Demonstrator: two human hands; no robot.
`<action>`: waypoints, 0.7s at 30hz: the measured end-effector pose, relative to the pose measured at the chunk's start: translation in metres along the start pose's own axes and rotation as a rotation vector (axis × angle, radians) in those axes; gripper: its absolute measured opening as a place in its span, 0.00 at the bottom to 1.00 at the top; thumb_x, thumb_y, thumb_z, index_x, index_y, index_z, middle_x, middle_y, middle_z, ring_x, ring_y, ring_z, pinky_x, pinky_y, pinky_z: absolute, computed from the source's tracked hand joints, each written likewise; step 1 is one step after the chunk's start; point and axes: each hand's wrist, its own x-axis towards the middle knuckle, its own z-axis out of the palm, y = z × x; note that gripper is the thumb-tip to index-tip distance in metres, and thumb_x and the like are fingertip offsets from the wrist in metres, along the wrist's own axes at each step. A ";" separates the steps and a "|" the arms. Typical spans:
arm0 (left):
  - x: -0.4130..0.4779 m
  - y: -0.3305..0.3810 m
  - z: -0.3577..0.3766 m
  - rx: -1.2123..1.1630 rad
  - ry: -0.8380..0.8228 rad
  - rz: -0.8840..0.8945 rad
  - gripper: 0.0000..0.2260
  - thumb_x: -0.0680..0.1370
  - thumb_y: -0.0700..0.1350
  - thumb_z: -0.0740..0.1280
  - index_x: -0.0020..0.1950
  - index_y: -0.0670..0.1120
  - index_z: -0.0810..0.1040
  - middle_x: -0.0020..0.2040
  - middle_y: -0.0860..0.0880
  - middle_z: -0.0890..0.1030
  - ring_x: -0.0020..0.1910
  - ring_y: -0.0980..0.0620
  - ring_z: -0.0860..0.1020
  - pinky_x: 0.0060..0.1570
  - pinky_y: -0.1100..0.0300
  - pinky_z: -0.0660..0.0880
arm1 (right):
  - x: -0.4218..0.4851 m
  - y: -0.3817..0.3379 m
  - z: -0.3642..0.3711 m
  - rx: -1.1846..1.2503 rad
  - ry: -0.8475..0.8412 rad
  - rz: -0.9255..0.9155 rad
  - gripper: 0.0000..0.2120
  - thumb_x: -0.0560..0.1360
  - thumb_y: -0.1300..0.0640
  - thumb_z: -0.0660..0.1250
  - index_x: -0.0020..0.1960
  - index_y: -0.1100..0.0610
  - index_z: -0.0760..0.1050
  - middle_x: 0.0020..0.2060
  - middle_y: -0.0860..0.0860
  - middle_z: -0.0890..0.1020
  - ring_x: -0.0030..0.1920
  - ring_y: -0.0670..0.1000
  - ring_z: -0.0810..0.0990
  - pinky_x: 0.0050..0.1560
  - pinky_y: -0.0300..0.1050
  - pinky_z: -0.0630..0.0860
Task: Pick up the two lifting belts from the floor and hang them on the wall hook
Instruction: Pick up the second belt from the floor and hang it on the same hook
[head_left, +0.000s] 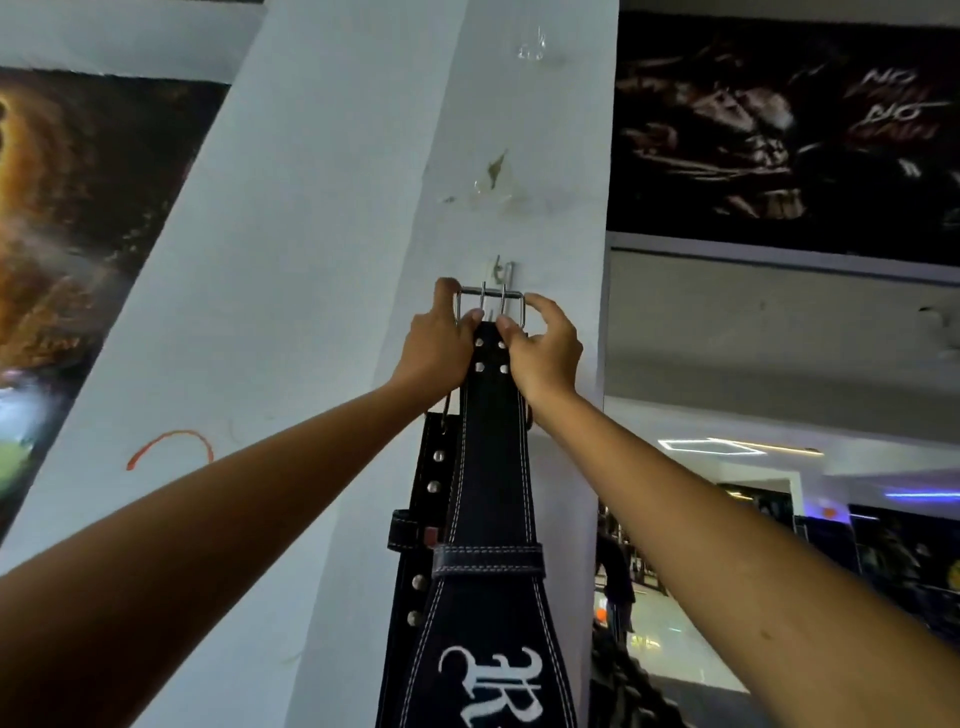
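A black lifting belt (493, 467) with white stitching and white lettering hangs down the white pillar. Its metal buckle (490, 301) is raised just under the small metal wall hook (501, 273). My left hand (441, 345) grips the buckle's left side and my right hand (545, 348) grips its right side. Behind and left of this belt hangs a second black belt (423, 519) with metal studs; its top end is hidden by my left wrist, so what holds it up cannot be told.
The white pillar (337, 312) has an orange mark at lower left and tape remnants above the hook. Dark posters hang on the walls left and right. A lit gym room shows at lower right.
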 end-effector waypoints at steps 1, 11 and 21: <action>0.004 -0.001 0.001 0.029 -0.016 -0.007 0.13 0.82 0.47 0.57 0.65 0.46 0.66 0.38 0.41 0.77 0.33 0.45 0.75 0.35 0.56 0.70 | 0.002 0.000 0.001 -0.017 -0.009 0.009 0.21 0.76 0.55 0.69 0.68 0.55 0.72 0.54 0.56 0.83 0.45 0.52 0.81 0.35 0.27 0.71; -0.003 -0.018 0.005 0.109 -0.076 0.056 0.15 0.83 0.44 0.54 0.51 0.40 0.78 0.40 0.42 0.81 0.42 0.42 0.79 0.42 0.56 0.69 | -0.006 0.009 0.007 -0.205 -0.086 -0.005 0.11 0.78 0.56 0.64 0.54 0.58 0.83 0.47 0.58 0.85 0.47 0.57 0.82 0.45 0.44 0.75; -0.063 -0.033 0.004 0.275 -0.199 0.042 0.27 0.82 0.55 0.51 0.79 0.48 0.48 0.79 0.46 0.56 0.77 0.45 0.54 0.68 0.35 0.62 | -0.053 0.027 -0.002 -0.352 -0.087 -0.121 0.20 0.82 0.56 0.57 0.74 0.53 0.65 0.58 0.60 0.80 0.58 0.58 0.79 0.57 0.50 0.77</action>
